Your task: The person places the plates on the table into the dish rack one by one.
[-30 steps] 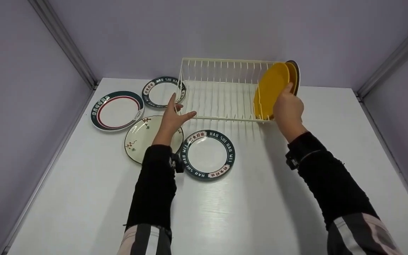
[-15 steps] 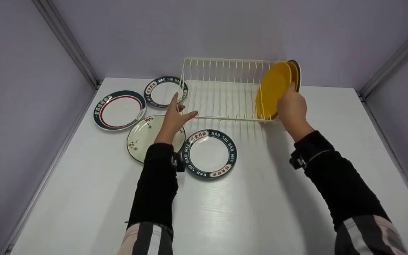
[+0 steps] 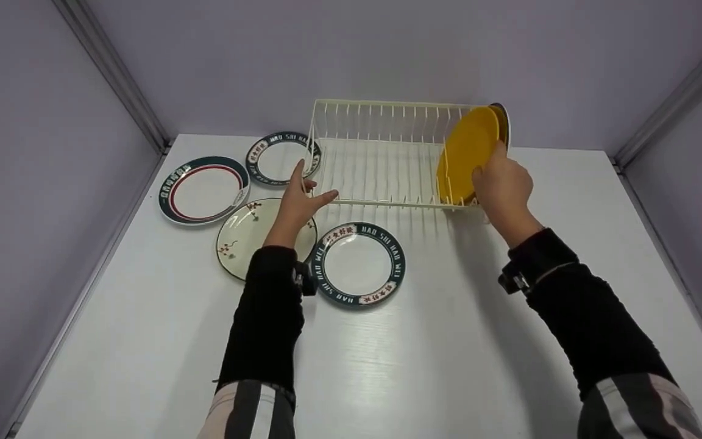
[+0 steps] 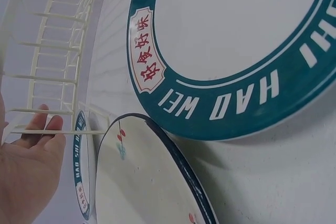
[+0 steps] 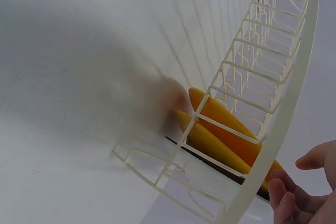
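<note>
A cream wire dish rack (image 3: 381,152) stands at the back of the white table. At its right end stand two yellow plates (image 3: 467,155) with a dark plate (image 3: 505,119) behind them. My right hand (image 3: 500,183) grips the front yellow plate by its right edge. The right wrist view shows the yellow plates (image 5: 220,127) down between the rack's wires (image 5: 252,93), with my fingertips (image 5: 294,198) beside them. My left hand (image 3: 299,201) rests with straight fingers against the rack's front left corner; its fingertips (image 4: 44,124) touch a wire.
Several plates lie flat on the table left of and before the rack: a teal-rimmed one with a red ring (image 3: 203,189), a smaller teal-rimmed one (image 3: 281,157), a cream floral one (image 3: 244,235) and a teal lettered one (image 3: 357,265). Grey walls close in the table on three sides.
My right hand has shifted the front yellow plate slightly, bringing it closer against the plate behind it. The left hand has stayed at the rack's corner.
</note>
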